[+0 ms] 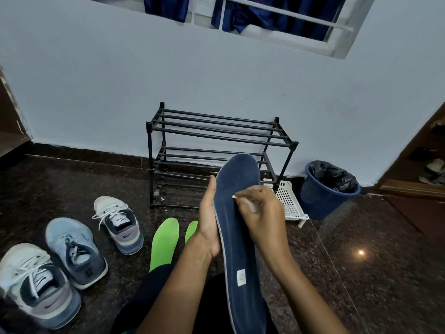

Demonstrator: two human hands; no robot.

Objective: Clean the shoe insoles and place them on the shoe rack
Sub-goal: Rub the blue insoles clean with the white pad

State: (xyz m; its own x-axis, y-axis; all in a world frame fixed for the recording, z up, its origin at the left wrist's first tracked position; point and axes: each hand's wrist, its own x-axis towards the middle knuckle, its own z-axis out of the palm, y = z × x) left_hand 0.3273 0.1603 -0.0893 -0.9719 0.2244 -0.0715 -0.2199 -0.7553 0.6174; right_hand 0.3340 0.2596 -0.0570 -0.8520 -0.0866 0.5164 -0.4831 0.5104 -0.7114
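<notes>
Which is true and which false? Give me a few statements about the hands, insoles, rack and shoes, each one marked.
1. The left hand holds the blue insole. True.
2. The right hand is empty. False: it pinches a small white item against the insole.
3. Two green insoles lie on the shoe rack. False: they lie on the floor in front of it.
4. Three shoes stand on the floor, left of the green insoles. True.
5. The blue bin has a black bag in it. True.
</notes>
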